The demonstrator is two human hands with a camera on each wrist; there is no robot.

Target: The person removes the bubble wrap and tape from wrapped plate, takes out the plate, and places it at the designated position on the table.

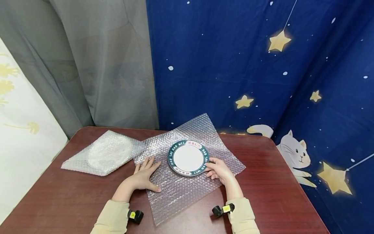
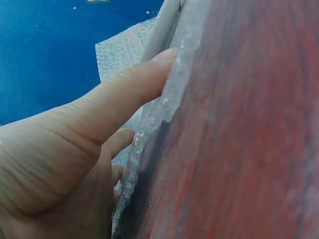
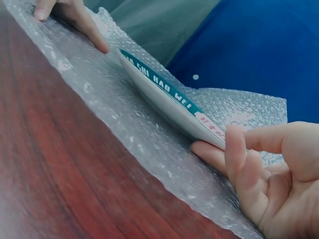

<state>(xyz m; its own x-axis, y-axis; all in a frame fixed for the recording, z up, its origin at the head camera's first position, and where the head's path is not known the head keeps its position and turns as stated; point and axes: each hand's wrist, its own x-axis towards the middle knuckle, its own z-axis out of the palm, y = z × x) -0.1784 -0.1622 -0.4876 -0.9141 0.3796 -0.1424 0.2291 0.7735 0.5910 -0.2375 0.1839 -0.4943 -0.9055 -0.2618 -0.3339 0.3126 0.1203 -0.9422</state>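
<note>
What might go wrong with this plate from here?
The plate might slip, since the right hand grips only one side of its rim. The bubble wrap sheet might shift if the left hand, spread on it, eases off. The wrapped bundle close to that sheet might get nudged.

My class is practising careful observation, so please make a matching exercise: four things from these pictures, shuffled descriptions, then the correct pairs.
1. Plate
2. Left hand
3. Right hand
4. Wrapped bundle

A. Holds a rim
B. Lies on the left part of the table, a pale round shape showing inside
C. Fingers spread, on the open bubble-wrap sheet
D. White centre, dark green lettered border

Pairs: 1-D, 2-C, 3-A, 4-B
</note>
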